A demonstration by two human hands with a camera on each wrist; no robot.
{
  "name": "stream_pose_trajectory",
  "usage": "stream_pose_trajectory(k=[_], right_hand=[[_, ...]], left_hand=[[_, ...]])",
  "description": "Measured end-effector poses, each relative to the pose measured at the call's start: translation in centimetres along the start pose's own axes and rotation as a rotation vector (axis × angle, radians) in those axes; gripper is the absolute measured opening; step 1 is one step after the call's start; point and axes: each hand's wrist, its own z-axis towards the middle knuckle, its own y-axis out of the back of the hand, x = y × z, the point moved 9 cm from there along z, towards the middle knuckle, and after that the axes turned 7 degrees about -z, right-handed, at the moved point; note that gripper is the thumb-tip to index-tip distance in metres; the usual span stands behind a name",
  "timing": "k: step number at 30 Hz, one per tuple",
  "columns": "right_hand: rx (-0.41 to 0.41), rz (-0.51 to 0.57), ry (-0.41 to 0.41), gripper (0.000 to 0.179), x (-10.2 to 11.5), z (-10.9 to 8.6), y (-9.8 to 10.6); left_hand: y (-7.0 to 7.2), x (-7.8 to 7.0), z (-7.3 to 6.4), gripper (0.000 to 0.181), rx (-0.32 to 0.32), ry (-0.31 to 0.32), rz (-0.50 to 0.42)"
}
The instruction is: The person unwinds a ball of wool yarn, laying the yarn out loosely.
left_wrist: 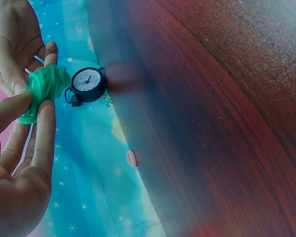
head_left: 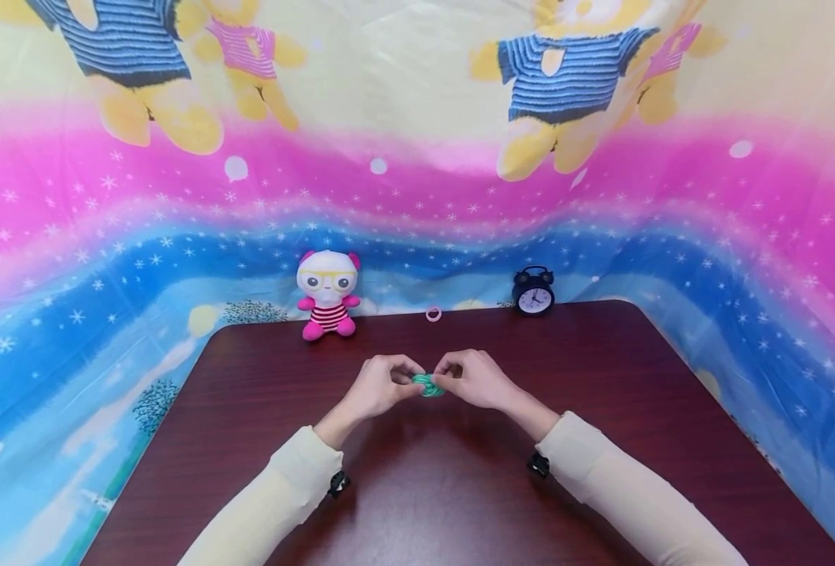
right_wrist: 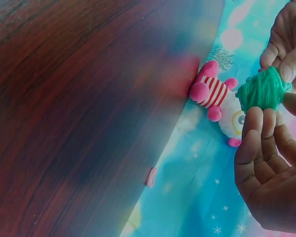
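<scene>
The left hand [head_left: 382, 385] and right hand [head_left: 477, 380] pinch a rounded green bundle of thread-like strands [head_left: 428, 385] over the red-brown wooden table [head_left: 424, 503], seemingly working it, with even pressure likely needed next.

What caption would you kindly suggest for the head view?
Left hand and right hand pinch a green bundle over a dark table, plush toy and alarm clock behind.

The long, plain, cream-coloured fabric sleeves [head_left: 265, 503] were softly creased, and each cuff [head_left: 311, 456] bore a small, black, blocky device [head_left: 336, 483] on its inner side.
</scene>
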Motion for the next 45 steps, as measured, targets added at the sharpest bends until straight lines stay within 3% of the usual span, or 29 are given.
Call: stream_pose_trajectory(k=[11,23,31,39,45], right_hand=[[-0.022,0.01,-0.033,0.007,-0.5,0.1,0.2],[-0.029,0.0,-0.011,0.004,-0.5,0.1,0.4],[-0.044,0.062,-0.059,0.004,-0.9,0.0,0.6],[-0.045,0.03,-0.036,0.022,-0.4,-0.1,0.8],[-0.037,0.018,-0.023,0.025,-0.4,0.0,0.7]], left_hand=[[0.6,0.4,0.0,0.018,-0.045,0.014,0.015],[0.9,0.4,0.1,0.019,-0.055,0.024,-0.007],[1.3,0.7,0.0,0.019,-0.084,0.052,0.011],[1.2,1.1,0.0,0.019,-0.077,0.09,-0.149],[1.1,1.1,0.1,0.02,-0.069,0.104,-0.184]])
